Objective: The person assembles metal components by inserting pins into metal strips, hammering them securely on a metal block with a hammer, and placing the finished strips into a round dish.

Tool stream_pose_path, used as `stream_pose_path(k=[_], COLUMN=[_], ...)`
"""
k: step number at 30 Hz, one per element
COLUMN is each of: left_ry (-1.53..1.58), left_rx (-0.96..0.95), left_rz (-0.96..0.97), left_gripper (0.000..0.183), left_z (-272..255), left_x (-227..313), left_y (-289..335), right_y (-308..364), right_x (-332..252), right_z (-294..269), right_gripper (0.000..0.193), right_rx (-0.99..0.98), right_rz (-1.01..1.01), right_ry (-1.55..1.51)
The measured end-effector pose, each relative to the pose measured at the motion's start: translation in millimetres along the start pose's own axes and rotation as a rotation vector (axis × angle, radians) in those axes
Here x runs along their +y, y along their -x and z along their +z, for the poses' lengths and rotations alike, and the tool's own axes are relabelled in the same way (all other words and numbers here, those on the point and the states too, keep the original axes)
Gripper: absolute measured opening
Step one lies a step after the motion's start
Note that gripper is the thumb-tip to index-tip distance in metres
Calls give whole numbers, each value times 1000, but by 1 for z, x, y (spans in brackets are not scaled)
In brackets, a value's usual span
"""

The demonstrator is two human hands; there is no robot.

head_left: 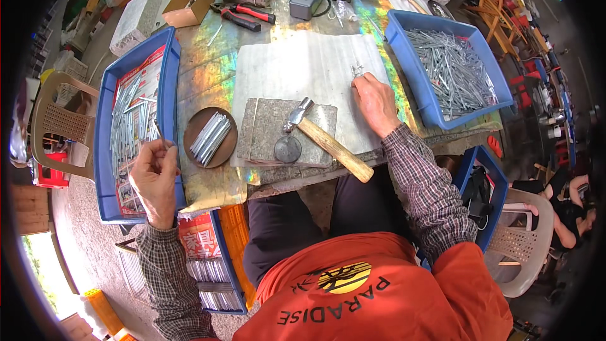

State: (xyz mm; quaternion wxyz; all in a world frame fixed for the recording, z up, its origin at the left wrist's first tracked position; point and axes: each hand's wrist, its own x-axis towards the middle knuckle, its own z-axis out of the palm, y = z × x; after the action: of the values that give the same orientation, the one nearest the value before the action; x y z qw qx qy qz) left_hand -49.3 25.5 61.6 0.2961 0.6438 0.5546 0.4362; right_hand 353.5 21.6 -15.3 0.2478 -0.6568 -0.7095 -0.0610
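My left hand (156,173) is closed in a pinch on a thin metal strip (158,129) at the near right edge of the left blue tray (172,82). Loose metal strips (126,110) lie on printed paper in that tray. My right hand (377,106) rests on a white sheet (297,57), fingers curled together beside some small metal bits (357,70); its grip is hidden. Between my hands, a hammer (328,145) with a wooden handle lies across a grey stone slab (265,126), beside a dark disc (288,149). A round brown dish (194,127) holds bundled metal strips (212,139).
At the right, a blue tray (435,117) is heaped with metal strips. Red-handled pliers (243,19), a cardboard box (189,6) and grey power adapters (307,0) occupy the far side. Below the table edge stand a lower blue bin (230,265) and plastic chairs (524,240).
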Motion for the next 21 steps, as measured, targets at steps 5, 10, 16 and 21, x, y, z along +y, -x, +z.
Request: stream_pose_path(k=[5,10,16,21], left_ry=[117,198,295,460], left_rx=[-51,-99,-126,-176], left_rz=[-25,-34,-135,-171], left_gripper=[13,15,13,13], left_z=[23,39,58,73], left_x=[14,25,41,44], left_y=[16,25,30,38], right_y=[-8,-13,2,22], right_x=[-7,-8,0,-32], right_z=[-2,-2,-17,-50], right_gripper=[2,3,9,10], right_rx=[-94,-143,34,114], right_rz=[-55,-114,-68,35], right_ry=[145,215,35,-269])
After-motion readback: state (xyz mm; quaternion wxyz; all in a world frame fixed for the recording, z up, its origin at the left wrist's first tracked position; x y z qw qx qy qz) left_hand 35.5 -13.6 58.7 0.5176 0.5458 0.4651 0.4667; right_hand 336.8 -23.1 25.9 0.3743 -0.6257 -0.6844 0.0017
